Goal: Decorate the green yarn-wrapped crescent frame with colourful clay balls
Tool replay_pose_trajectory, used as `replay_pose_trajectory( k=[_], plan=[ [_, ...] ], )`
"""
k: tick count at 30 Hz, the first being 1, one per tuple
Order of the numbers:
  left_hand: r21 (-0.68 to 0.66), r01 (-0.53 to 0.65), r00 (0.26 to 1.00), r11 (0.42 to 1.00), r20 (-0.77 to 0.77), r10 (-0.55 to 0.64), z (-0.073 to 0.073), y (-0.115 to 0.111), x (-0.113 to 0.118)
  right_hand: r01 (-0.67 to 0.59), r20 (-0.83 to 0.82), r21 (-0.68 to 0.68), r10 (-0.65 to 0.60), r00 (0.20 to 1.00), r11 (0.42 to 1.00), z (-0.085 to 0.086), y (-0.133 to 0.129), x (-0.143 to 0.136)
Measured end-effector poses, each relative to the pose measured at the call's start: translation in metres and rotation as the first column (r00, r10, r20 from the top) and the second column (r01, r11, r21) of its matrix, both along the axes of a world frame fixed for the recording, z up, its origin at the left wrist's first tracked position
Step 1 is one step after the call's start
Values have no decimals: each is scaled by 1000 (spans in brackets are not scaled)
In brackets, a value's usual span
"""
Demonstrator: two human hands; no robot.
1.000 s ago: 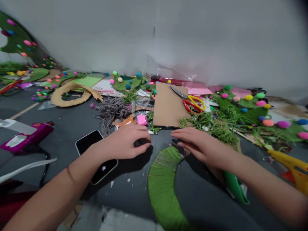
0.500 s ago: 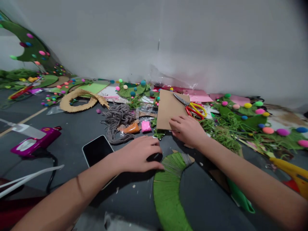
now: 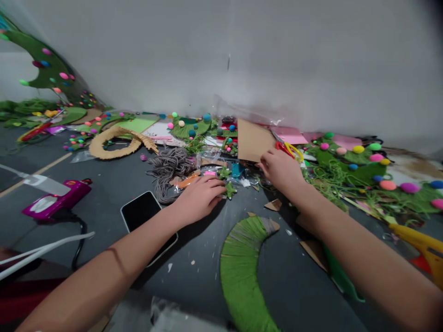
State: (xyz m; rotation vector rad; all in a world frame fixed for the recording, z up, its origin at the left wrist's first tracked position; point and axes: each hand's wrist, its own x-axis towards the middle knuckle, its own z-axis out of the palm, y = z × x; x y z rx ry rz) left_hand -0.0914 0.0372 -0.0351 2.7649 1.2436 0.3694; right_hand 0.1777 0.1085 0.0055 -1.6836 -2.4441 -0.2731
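Pinching cardboard sheet [image 3: 254,140] at near edge: right hand [image 3: 282,169], outstretched. Left hand [image 3: 198,199] palm-down, loosely curled, grip unclear.

Cardboard sheet [image 3: 254,140], lower right corner behind right fingers [image 3: 267,161]

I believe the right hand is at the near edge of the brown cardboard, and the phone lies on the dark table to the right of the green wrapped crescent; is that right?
Not quite: the head view shows the phone on the dark table to the left of the green wrapped crescent. The right hand is indeed at the brown cardboard's near edge.
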Motion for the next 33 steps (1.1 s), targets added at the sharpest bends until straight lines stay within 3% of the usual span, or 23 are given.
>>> replay_pose_trajectory(
  k=[2, 4, 7, 9, 16, 25, 29, 33],
  plan=[
    [33, -11, 1000, 999, -5, 11, -2, 2, 0, -40, -16, -9, 40, 999, 999, 1, -5, -10],
    [48, -23, 1000, 999, -4, 24, -2, 3, 1, -159, -32, -39, 157, 987, 987, 2, -15, -22],
    [52, -33, 999, 998, 0, 33, -1, 3, 3, -400, -106, -142, 388, 915, 905, -3, -36, -39],
    [52, -46, 999, 998, -15, 47, 0, 1, 5, -467, -174, -215, 437, 882, 858, -10, -47, -47],
    [77, -117, 993, 990, -19, 119, 10, 1, 2, -405, -197, -282, 360, 912, 870, -23, -59, -43],
    [-17, -378, 919, 925, 115, 378, 16, 10, -20, -386, -314, -324, 287, 905, 864, -23, -78, -24],
    [-16, -382, 898, 924, 230, 375, 13, 10, -18, -403, -397, -303, 270, 877, 864, -29, -74, -24],
    [116, -351, 923, 929, 210, 323, 14, 7, -18, -373, -486, -208, 236, 842, 904, -26, -55, -35]
  ],
)
